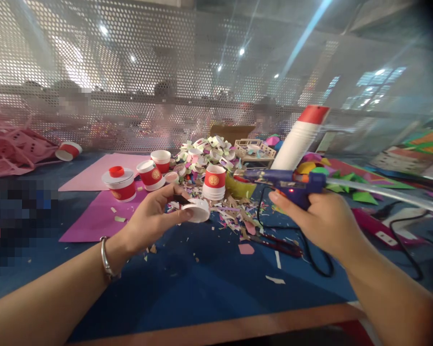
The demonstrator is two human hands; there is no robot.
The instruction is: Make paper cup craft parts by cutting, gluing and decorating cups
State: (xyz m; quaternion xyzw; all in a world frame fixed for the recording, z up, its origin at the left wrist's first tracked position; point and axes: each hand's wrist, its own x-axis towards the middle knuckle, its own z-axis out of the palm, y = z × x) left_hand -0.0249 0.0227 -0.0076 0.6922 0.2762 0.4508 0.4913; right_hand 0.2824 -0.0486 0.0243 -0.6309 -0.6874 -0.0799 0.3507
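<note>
My left hand (153, 216) is closed on a small white paper cup piece (198, 211), round and shallow. A thin dark strip (182, 199) also shows at its fingers. My right hand (328, 221) grips a blue hot glue gun (299, 185), with a small red light lit and a long clear glue stick (375, 192) out of its back. The gun's nozzle points left, apart from the cup piece. Just beyond my left hand stands an upside-down red and white paper cup (214, 181). Left of it are more red and white cups (150, 175), one topped by a white disc (117, 176) with a red ring.
Paper scraps (234, 211) and a heap of cut cup rings (205, 151) cover the middle of the blue table (202, 288). Scissors (281, 246) and the gun's black cord (315, 269) lie at right. A tall cup stack (298, 142) leans behind. Purple paper (94, 218) lies at left.
</note>
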